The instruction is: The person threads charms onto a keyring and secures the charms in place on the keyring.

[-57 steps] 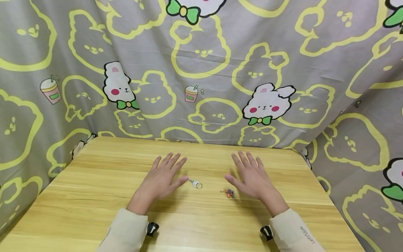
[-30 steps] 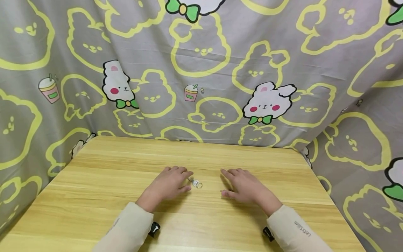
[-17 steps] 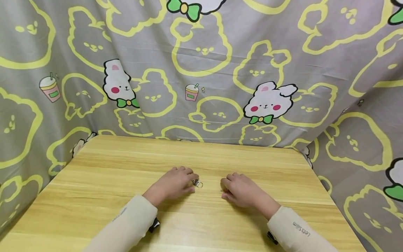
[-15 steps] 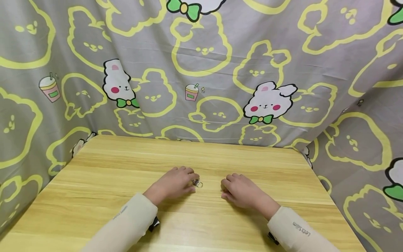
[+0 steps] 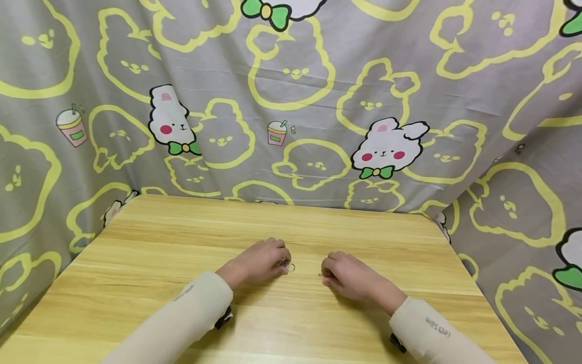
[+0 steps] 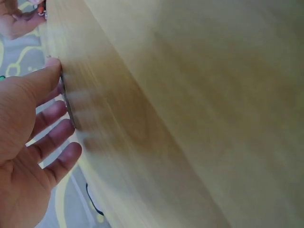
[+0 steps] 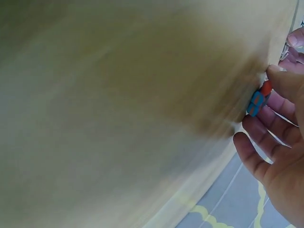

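There's a little metal key ring (image 5: 289,266) lying near the middle of the wooden tabletop (image 5: 136,263), and the left hand (image 5: 256,262) has its fingers (image 5: 278,251) curled down over one end of it, pinching it. Just to the right, well apart from the ring, the right hand (image 5: 347,275) pinches a small orange and blue charm (image 7: 258,99) between thumb and curled fingers (image 7: 266,124). A gray curtain with bunny prints (image 5: 386,144) hangs behind.

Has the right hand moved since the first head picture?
Yes. The right hand has curled and drawn in over the small orange and blue thing, nearer the table's near edge.
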`<move>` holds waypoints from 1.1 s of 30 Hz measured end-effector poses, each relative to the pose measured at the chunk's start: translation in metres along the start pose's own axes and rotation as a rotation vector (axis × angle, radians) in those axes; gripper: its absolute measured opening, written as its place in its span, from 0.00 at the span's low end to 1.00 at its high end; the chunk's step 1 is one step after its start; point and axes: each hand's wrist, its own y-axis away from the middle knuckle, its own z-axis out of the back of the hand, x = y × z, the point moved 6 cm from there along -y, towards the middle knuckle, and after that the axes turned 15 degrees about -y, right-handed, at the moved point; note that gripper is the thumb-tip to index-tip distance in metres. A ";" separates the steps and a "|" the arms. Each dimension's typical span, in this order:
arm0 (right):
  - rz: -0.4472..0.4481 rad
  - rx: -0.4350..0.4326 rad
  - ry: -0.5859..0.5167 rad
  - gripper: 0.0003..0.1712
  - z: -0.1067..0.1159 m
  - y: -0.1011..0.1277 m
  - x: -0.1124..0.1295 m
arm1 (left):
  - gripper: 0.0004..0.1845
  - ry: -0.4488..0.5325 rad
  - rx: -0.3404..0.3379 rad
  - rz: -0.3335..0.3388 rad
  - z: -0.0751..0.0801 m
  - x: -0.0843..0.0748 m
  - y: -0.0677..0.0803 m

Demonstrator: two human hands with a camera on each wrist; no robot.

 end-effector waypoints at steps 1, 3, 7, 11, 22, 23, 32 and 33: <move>-0.003 0.005 -0.016 0.06 0.000 -0.001 -0.001 | 0.09 0.013 -0.003 -0.003 0.000 0.000 -0.001; -0.011 0.017 -0.037 0.07 0.001 -0.002 -0.002 | 0.10 0.034 0.002 -0.007 0.000 0.001 -0.003; -0.004 0.027 -0.044 0.09 0.002 -0.003 -0.003 | 0.10 0.104 0.029 -0.007 -0.002 0.005 -0.008; 0.008 0.034 -0.023 0.08 0.003 -0.004 -0.001 | 0.09 0.169 0.057 -0.003 -0.003 0.009 -0.013; -0.020 0.054 0.098 0.04 0.003 -0.006 -0.001 | 0.06 0.218 0.120 0.071 -0.004 0.010 -0.020; -0.020 0.044 0.099 0.04 0.004 -0.007 -0.001 | 0.06 0.229 0.142 0.089 -0.004 0.010 -0.021; -0.019 -0.040 -0.028 0.06 0.011 -0.014 -0.007 | 0.09 0.333 0.232 0.204 -0.006 0.013 -0.025; -0.025 -0.047 -0.062 0.07 0.013 -0.015 -0.008 | 0.09 0.348 0.225 0.204 -0.006 0.014 -0.025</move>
